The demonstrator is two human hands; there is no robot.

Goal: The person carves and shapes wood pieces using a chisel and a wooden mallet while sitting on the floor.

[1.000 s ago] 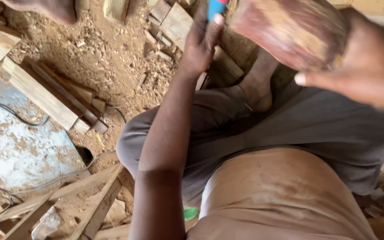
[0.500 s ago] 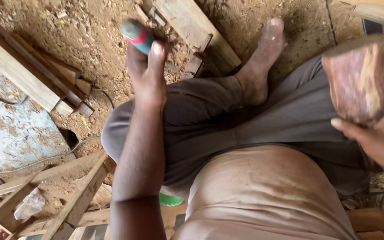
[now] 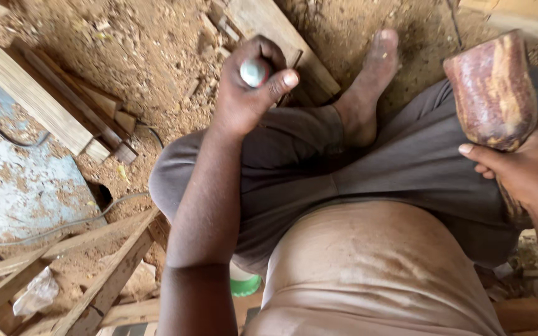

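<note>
Item: seated wood-carving work, viewed from above. Left hand [image 3: 250, 87], upper centre of the frame, is curled tight around the handle of a tool [image 3: 253, 73]; only the rounded pale blue-green butt end shows between thumb and fingers, and the working end is hidden behind the hand. Right hand [image 3: 524, 171], right edge of the frame, grips the lower part of a carved wooden piece [image 3: 493, 90], reddish-brown with pale streaks, tapered and held upright in the upper right corner, thumb laid across its base. The two hands are well apart, so the tool is not touching the wood. Below them: the person's grey trousers [image 3: 319, 168] with one knee bent, and a bare foot [image 3: 368, 87] resting on the sawdust-covered floor [image 3: 157, 56]. Surroundings: loose planks [image 3: 38, 99] at upper left, a wooden frame [image 3: 94, 274] at lower left, a green cap or lid [image 3: 244, 285] near bottom centre. Judged step: a pause between cuts, tool raised clear. A further cut would call for bringing the tool's edge across to the piece while the right hand steadies it.
</note>
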